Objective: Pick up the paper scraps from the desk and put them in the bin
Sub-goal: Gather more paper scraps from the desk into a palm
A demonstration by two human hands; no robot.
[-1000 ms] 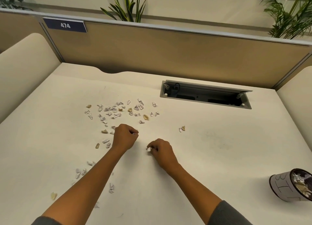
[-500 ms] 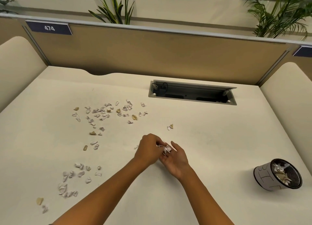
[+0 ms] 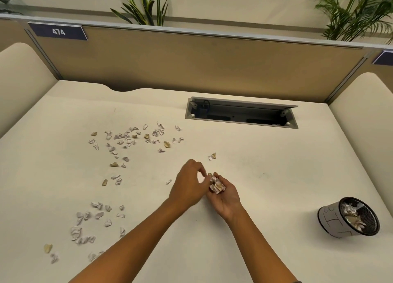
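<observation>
- Cupped right hand (image 3: 224,194) cradling a wad of crumpled white and tan paper scraps (image 3: 216,185), serving as a tray; left hand (image 3: 188,184), fingers curled, pressing against the wad; anything pinched, cannot tell
- Grey mesh bin (image 3: 331,220) well right, tilted mouth-forward, partly filled
- Loose white paper bits (image 3: 127,139) scattered left and beyond across the cream desk (image 3: 276,176), uncollected

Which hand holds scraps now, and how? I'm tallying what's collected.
The right hand cups a wad of paper scraps in its curled fingers; the left hand appears empty.

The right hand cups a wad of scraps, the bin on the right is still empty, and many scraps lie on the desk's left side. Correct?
Not quite: the head view shows the bin already holds scraps. The rest stands: the right hand cups a wad, and loose scraps lie on the left.
</observation>
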